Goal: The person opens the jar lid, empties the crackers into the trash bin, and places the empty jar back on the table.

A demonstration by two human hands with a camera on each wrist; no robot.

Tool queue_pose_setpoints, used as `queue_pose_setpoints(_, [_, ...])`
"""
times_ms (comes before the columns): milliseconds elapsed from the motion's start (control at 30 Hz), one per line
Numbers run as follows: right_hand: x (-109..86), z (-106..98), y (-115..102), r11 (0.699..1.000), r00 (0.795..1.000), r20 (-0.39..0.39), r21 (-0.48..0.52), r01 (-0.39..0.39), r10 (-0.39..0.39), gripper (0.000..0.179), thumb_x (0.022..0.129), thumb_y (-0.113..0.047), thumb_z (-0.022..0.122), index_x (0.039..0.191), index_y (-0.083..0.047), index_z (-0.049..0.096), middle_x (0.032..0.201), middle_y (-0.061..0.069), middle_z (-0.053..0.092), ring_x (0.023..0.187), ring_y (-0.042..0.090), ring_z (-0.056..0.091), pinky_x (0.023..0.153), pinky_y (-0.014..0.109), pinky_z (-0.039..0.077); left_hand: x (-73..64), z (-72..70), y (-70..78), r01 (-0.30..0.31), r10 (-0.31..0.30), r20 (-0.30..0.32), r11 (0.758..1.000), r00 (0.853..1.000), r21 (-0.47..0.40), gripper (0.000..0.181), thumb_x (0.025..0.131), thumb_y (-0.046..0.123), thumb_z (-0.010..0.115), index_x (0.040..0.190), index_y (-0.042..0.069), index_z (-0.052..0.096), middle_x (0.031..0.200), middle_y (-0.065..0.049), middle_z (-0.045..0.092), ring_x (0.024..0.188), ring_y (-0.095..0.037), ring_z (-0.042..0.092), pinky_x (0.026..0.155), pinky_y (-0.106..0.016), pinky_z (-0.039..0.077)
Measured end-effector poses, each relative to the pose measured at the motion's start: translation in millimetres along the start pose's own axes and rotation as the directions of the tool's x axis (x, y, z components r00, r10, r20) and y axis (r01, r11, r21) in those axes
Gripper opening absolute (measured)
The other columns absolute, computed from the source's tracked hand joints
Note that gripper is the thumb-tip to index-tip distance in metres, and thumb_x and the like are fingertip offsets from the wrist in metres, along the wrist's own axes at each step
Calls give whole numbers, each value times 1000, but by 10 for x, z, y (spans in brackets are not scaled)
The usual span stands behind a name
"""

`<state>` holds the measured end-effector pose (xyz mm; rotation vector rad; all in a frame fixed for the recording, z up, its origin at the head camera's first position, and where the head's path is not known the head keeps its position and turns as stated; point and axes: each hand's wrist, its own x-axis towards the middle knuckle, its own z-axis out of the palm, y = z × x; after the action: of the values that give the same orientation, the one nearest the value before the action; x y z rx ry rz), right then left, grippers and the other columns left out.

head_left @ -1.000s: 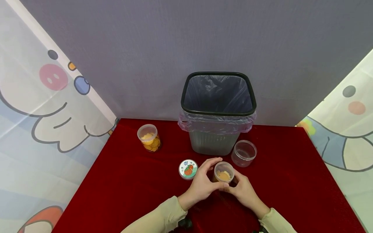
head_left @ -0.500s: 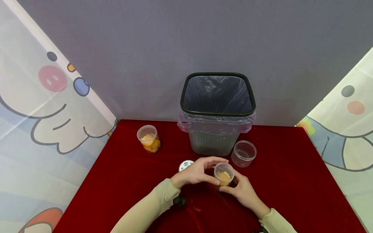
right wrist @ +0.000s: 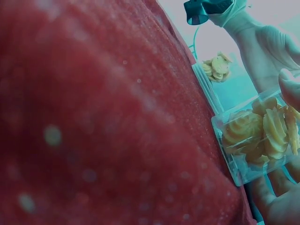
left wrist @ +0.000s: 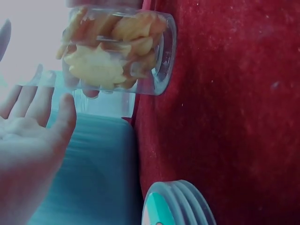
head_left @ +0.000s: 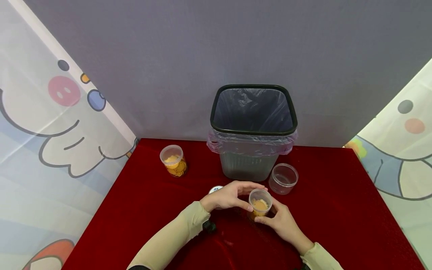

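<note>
A small clear jar of cookies stands upright on the red cloth, in front of the bin. My right hand holds its right side between thumb and fingers; those fingers show below the jar in the right wrist view. On the other side, my left hand hovers with extended fingers. Its palm faces the jar in the left wrist view, with a gap between them. Partly hidden under the left hand lies a round lid with a printed picture; its ridged edge shows in the left wrist view.
A grey bin with a black rim and a clear liner stands at the back centre. Right of it sits an open clear container. Another jar of cookies stands at the back left of the red cloth.
My left hand has let go of the jar's side and drawn slightly left, its forearm now covering most of the lid. My right hand and the jar have stayed in place.
</note>
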<state>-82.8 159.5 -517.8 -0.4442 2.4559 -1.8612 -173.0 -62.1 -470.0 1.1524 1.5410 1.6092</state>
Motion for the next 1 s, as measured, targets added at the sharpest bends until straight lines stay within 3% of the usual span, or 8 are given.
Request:
queue_pose_setpoints(300, [2,-2,4,1000,1000,-1,3,-21,21,80,77,-18,87,145,-5,48,137,10,59,117,13,60,92,21,50,-36,107,1,-31,37,-117,998,992,52,66,84,-12,72,144,-2,48,146,-13,52,133,-25,51,110,-42,38])
queue_pose_setpoints(500, [0,1,3,999,1000,3,23,-25,25,80,77,-17,87,146,-6,48,137,11,59,117,13,61,91,22,50,-72,222,-4,-23,37,-225,998,974,62,66,83,-10,75,143,2,51,143,-10,54,129,-27,53,107,-44,42])
queue_pose_setpoints(700, [-1,3,8,999,1000,3,30,-11,11,79,77,-17,87,145,-6,48,135,10,60,114,14,62,89,23,52,-104,368,25,0,19,-352,999,936,53,64,83,-7,77,141,5,53,141,-8,55,127,-30,54,107,-45,42])
queue_pose_setpoints(867, [1,3,19,1000,1000,2,22,6,-6,73,78,-16,87,142,-9,52,130,8,63,111,15,64,89,24,52,-106,491,73,7,29,-464,997,885,75,64,79,-3,82,137,8,58,134,-1,59,124,-31,55,105,-44,45])
queue_pose_setpoints(1000, [4,1,12,1000,1000,-5,11,12,-12,69,77,-16,88,137,-9,56,127,7,65,111,15,64,89,24,52,-103,545,97,-9,56,-504,995,862,96,64,79,-1,83,136,10,58,133,-1,58,124,-30,55,104,-41,45])
